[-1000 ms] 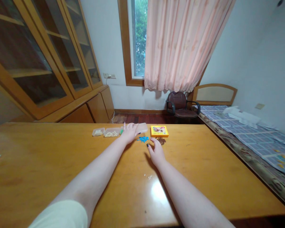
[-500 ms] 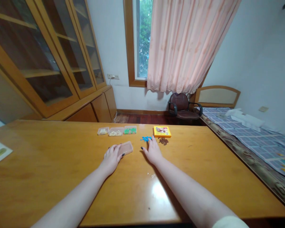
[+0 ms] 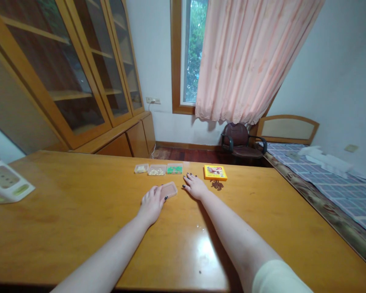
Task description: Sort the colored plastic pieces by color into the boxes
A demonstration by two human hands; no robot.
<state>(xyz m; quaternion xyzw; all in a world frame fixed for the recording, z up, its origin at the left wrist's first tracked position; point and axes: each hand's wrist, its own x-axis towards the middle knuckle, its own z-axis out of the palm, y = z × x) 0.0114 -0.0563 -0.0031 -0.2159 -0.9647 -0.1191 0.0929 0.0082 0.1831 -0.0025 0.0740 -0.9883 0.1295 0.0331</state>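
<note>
My left hand [image 3: 152, 203] is closed on the near left end of a small clear plastic box [image 3: 170, 190], which sits on the table with no pieces visible in it. To the right of that box, my right hand [image 3: 195, 187] lies palm down with its fingers apart. The small blue pieces seen earlier are hidden, apparently beneath this hand. Just right of it is a loose pile of small brown pieces [image 3: 217, 185], in front of a flat yellow box [image 3: 215, 173] with a printed top.
Behind my left hand stand three clear boxes: one with pale pieces [image 3: 141, 168], one with cream pieces [image 3: 156, 170], one with green pieces [image 3: 174, 169]. A white plastic holder [image 3: 10, 183] is at the table's left edge. Beyond the table are an office chair [image 3: 243, 142] and a bed [image 3: 323, 175].
My left hand has brought the clear box from the back row nearer and leftward, uncovering the green pieces. The right hand has shifted left from the brown pile over the blue pieces.
</note>
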